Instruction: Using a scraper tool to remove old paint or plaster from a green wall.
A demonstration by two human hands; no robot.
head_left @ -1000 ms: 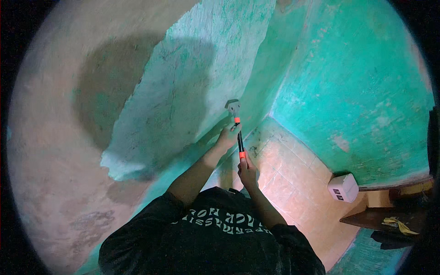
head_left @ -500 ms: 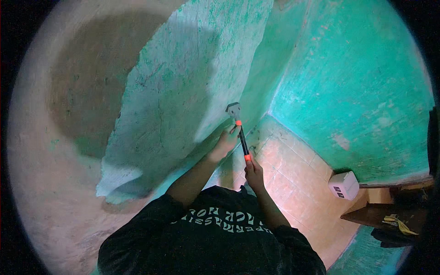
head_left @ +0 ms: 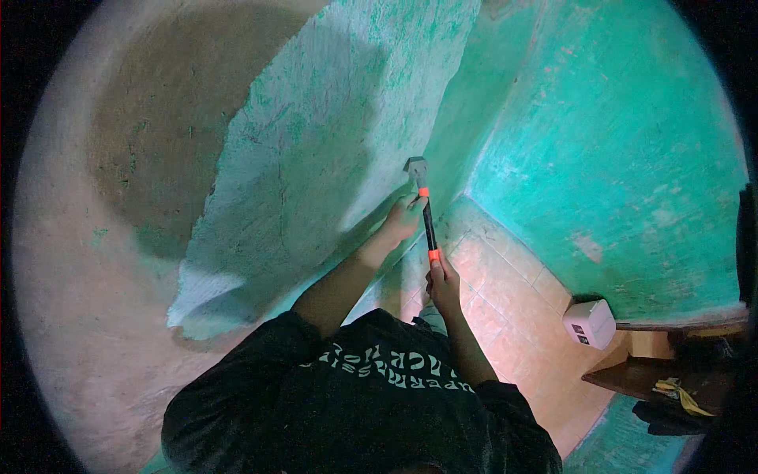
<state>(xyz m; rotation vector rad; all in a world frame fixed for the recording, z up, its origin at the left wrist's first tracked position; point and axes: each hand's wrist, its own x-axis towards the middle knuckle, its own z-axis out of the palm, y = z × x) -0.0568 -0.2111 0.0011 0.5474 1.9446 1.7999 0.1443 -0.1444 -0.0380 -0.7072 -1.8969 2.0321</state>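
Both my hands are closed on a long-handled scraper (head_left: 429, 222) with a black shaft, orange bands and a grey head. My left hand (head_left: 406, 217) grips it just below the head, near the upper orange band. Lower down, my right hand (head_left: 444, 284) wraps the handle's end under the other orange band. The scraper's head is at the wall (head_left: 316, 150) on the left, over a pale, worn green-white patch; whether the blade touches the surface I cannot tell. Bare brownish plaster (head_left: 158, 142) borders that patch on its left along a ragged edge.
A green-painted wall (head_left: 616, 158) rises on the right and meets the left wall in a corner. Pale tiles cover the floor (head_left: 505, 316). A white box (head_left: 590, 324) stands against the right wall, near a brown wooden shelf (head_left: 632, 375) with a yellow cloth-like item (head_left: 683, 395).
The scraper and both my hands have moved a little up and to the right along the wall. My grip on the scraper is unchanged.
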